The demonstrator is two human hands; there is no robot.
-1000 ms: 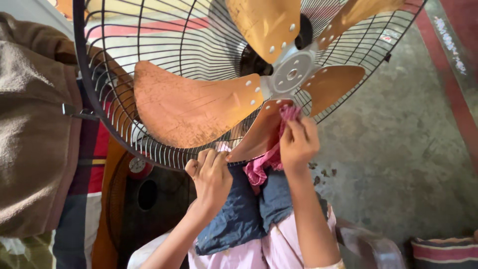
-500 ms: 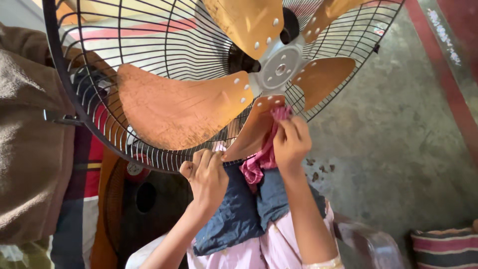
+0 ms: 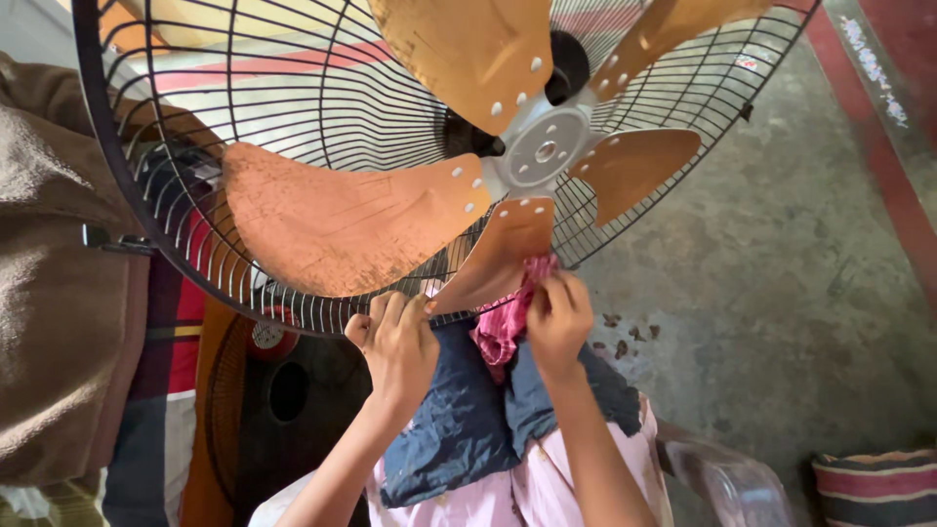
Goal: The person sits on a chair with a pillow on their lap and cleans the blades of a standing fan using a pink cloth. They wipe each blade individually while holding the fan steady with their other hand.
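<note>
The left hand (image 3: 398, 344) is curled tight around the tip of the lowest orange fan blade (image 3: 493, 256), just under the black wire guard (image 3: 195, 263). It is best to keep that grip firm, so the blade does not spin. Right beside it, the right hand (image 3: 556, 317) pinches a bunched pink cloth (image 3: 508, 322) against the same blade. A good wipe presses flat and goes along the blade. The dusty big blade (image 3: 342, 220) sits above the left hand.

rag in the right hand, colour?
Pink-red rag, pinched by the right hand; head view.
</note>
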